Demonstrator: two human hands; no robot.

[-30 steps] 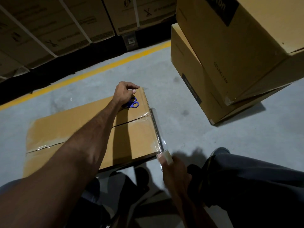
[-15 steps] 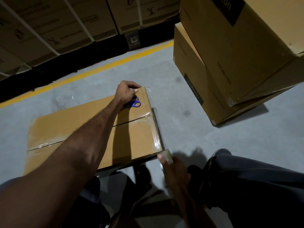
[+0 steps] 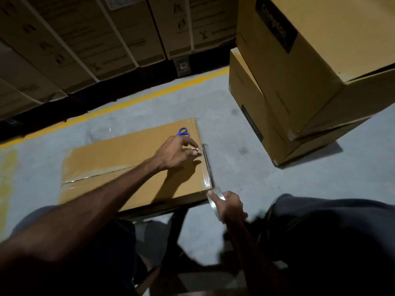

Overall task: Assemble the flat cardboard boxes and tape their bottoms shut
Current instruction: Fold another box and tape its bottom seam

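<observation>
The only writing that could be read was the word "Crompton" in pale letters on a dark label (image 3: pixel 275 28) on the upper of two stacked cartons (image 3: pixel 320 60) at the right; smaller print further down their sides was too faint to make out. The row of strapped cartons (image 3: pixel 89 39) along the far wall carried handling symbols and lines of text, all blurred.

The cardboard box (image 3: pixel 119 167) lay on the grey floor (image 3: pixel 245 129) between the person's knees and a yellow floor line (image 3: pixel 132 101). Its broad taped face was up and its long axis ran left to right, the right end angled slightly away. Clear tape covered the seam between the flaps and wrapped the right edge, where a glossy strip (image 3: pixel 207 165) ran along the end of the box.

The left hand (image 3: pixel 175 152) reached over the box's right part, its fingers curled at the seam near the right edge; whether they pinched the tape or only pressed it could not be told. Blue scissors (image 3: pixel 182 132) lay on the box just beyond that hand, with only the handles showing. The right hand (image 3: pixel 229 205) gripped a roll of clear tape (image 3: pixel 214 198) at the box's near right corner; the roll was motion-blurred. The person's legs and the lower frame were in deep shadow.
</observation>
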